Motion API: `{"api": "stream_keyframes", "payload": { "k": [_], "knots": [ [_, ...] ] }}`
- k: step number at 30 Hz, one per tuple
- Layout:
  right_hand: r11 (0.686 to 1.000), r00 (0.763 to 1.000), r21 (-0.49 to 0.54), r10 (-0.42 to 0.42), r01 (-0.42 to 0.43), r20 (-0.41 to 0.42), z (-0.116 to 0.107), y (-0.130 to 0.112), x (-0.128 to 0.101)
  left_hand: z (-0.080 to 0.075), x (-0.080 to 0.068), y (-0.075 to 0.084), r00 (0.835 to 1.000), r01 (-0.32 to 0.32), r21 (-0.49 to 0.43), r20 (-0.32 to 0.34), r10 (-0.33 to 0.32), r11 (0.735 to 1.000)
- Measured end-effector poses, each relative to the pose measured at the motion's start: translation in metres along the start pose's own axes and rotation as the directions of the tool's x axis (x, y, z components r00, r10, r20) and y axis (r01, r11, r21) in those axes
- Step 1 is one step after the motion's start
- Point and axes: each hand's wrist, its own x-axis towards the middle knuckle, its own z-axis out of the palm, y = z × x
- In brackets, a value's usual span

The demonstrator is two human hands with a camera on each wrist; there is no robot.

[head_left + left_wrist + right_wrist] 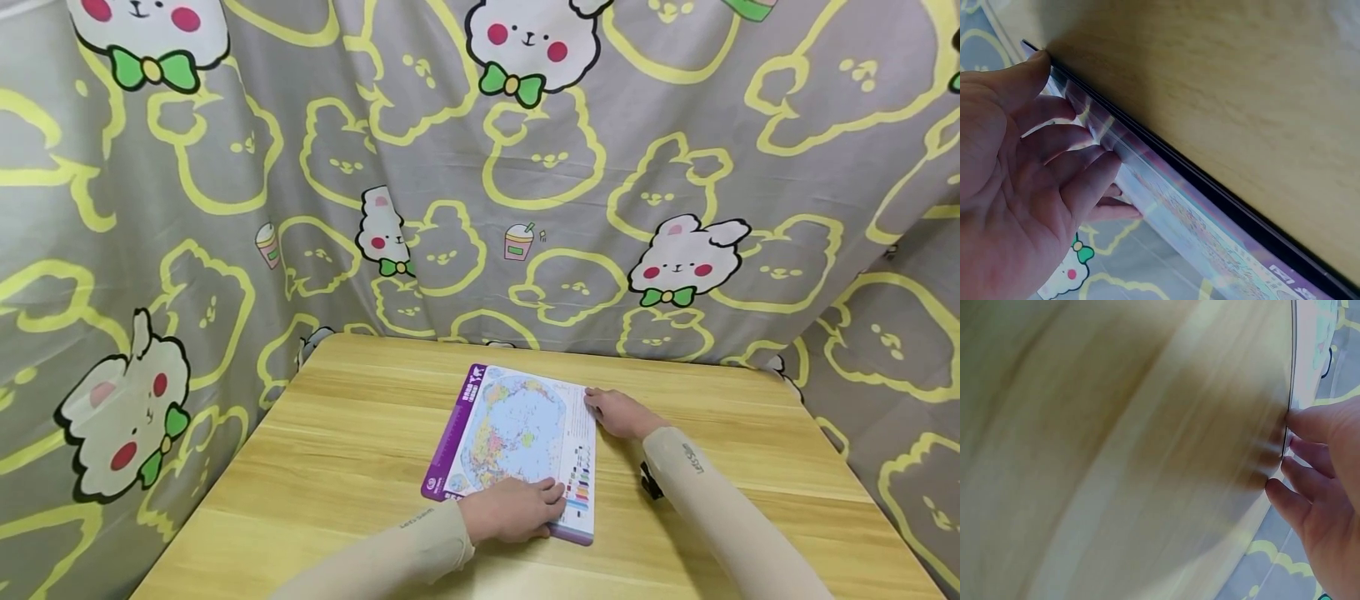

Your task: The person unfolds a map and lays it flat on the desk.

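— Both hands touch the flat purple-edged world map board (517, 437): the left hand (513, 510) rests straight fingers on its near corner, and the right hand (618, 412) presses fingertips against its far right edge.

— Where does it lie?

— Flat on the light wooden table (337, 450), before a grey bunny-print cloth (450, 167).

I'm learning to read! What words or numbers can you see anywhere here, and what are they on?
Map board: small print along its purple left strip and beside the colour key on its right edge, too small to read.
Right sleeve: a short dark logo, too small to read for sure.
Left sleeve: a short dark logo, also too small.
Curtain: only bunny pictures, no words.
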Motion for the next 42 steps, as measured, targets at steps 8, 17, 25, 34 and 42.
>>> {"api": "stream_keyframes", "payload": {
  "k": [8,17,25,34,42],
  "knots": [
    [1.000,1.000,-0.012,-0.003,0.003,-0.012,0.001,0.001,0.001,0.000,0.003,0.003,1.000,0.000,0.030,-0.016,0.001,1.000],
    [0.999,0.999,-0.031,-0.014,0.013,-0.033,0.003,-0.002,0.000,0.000,-0.001,0.000,1.000,0.008,-0.061,-0.013,-0.009,0.998],
    [0.998,0.998,-0.057,-0.037,0.034,-0.048,0.002,-0.012,-0.012,0.001,-0.021,-0.018,0.995,0.104,-0.146,0.003,-0.105,0.984],
    [0.995,0.996,-0.034,-0.090,0.089,-0.024,0.000,-0.033,-0.033,0.013,-0.046,-0.046,0.980,0.196,-0.183,0.028,-0.195,0.963],
    [0.995,0.995,-0.025,-0.101,0.100,-0.004,0.000,-0.056,-0.052,0.023,-0.062,-0.065,0.959,0.283,-0.271,0.057,-0.279,0.920]
  ]
}}
